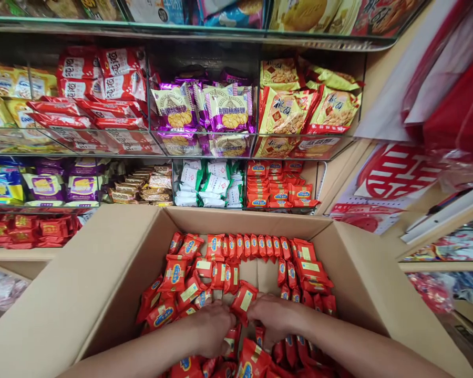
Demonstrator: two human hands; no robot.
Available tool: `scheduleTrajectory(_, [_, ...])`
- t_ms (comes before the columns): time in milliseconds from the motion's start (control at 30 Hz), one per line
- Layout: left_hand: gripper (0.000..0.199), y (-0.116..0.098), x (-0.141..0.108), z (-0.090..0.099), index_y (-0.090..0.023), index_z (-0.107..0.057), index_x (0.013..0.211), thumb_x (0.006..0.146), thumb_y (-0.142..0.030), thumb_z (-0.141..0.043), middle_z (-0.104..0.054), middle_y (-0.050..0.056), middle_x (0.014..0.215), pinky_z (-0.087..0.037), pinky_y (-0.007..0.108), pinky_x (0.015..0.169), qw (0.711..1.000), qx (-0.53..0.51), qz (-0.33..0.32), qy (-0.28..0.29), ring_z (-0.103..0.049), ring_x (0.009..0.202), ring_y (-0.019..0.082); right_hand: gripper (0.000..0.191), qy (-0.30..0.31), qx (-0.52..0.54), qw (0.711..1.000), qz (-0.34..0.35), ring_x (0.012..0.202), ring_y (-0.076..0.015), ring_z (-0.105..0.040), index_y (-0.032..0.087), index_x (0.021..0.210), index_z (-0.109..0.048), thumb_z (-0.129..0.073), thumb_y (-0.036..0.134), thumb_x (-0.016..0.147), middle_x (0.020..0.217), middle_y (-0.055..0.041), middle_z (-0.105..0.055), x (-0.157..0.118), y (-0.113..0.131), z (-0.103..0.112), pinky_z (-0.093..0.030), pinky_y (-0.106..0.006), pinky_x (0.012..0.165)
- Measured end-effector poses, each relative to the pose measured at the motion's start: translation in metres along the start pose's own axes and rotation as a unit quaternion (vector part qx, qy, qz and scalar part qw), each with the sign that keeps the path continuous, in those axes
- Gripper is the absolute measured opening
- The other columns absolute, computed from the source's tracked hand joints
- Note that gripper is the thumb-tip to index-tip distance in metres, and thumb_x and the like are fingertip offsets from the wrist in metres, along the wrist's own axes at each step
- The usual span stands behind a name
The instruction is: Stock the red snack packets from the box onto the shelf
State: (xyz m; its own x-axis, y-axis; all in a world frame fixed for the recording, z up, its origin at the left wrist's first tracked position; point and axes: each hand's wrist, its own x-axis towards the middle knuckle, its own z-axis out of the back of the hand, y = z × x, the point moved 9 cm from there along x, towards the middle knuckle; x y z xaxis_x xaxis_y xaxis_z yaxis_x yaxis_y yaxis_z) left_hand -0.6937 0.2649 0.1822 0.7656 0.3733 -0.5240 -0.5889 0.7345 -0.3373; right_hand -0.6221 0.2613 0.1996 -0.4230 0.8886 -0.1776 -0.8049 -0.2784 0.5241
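Observation:
Many small red snack packets [175,274] with blue and yellow labels lie in an open cardboard box [362,273]. Along the far wall of the box, packets stand on edge in a row, and others lie loose at the left. My left hand [215,328] is low among the packets, fingers curled down over a red packet with a cream label. Close by on the right, my right hand [270,317] touches the edge of another red packet [244,301] between the two hands. Its lower fingers reach down, partly hidden. Bare cardboard shows just beyond my hands.
Behind the box, glass shelves [205,157] hold packaged biscuits in divided compartments, including similar red packets [279,194]. Box flaps spread left and right. Red and white bags [457,105] hang at the upper right, above a side shelf.

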Motion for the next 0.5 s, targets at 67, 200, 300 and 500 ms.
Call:
scheduleTrajectory(67, [0.052, 0.001, -0.003, 0.012, -0.019, -0.057, 0.11, 0.062, -0.034, -0.064, -0.058, 0.014, 0.107, -0.04, 0.043, 0.085, 0.998, -0.061, 0.003, -0.009, -0.051, 0.101, 0.032, 0.023, 0.023, 0.018, 1.0, 0.0, 0.052, -0.0137, -0.046, 0.024, 0.058, -0.056, -0.076, 0.028, 0.046, 0.053, 0.0038, -0.049, 0.002, -0.003, 0.005, -0.031, -0.024, 0.044])
scheduleTrajectory(200, [0.057, 0.002, 0.0, 0.042, -0.019, -0.051, 0.113, 0.063, -0.042, -0.064, -0.06, 0.009, 0.104, -0.043, 0.033, 0.079, 0.957, -0.278, -0.013, -0.088, -0.055, 0.092, 0.024, 0.03, -0.037, 0.135, 0.989, -0.051, 0.056, -0.011, -0.046, 0.021, 0.073, -0.054, -0.073, 0.035, 0.053, 0.064, 0.0048, -0.051, 0.008, -0.016, 0.039, -0.031, -0.021, 0.047])
scheduleTrajectory(300, [0.037, 0.002, 0.004, 0.065, -0.014, -0.056, 0.098, 0.068, -0.036, -0.062, -0.061, 0.004, 0.089, -0.044, 0.028, 0.072, 0.862, -0.477, -0.058, -0.161, -0.056, 0.077, 0.015, 0.027, -0.119, 0.298, 0.945, -0.058, 0.056, -0.0089, -0.045, 0.018, 0.077, -0.05, -0.062, 0.04, 0.068, 0.062, 0.0053, -0.05, 0.009, -0.023, 0.064, -0.033, -0.02, 0.051])
scheduleTrajectory(500, [0.045, 0.019, 0.004, 0.076, -0.014, -0.055, 0.088, 0.052, -0.03, -0.077, -0.061, -0.001, 0.074, -0.047, 0.024, 0.059, 0.696, -0.685, -0.018, -0.216, -0.056, 0.059, 0.009, 0.03, -0.234, 0.405, 0.88, -0.076, 0.056, -0.0076, -0.04, 0.018, 0.07, -0.048, -0.051, 0.046, 0.078, 0.061, 0.0057, -0.045, -0.001, -0.039, 0.084, -0.032, -0.02, 0.052])
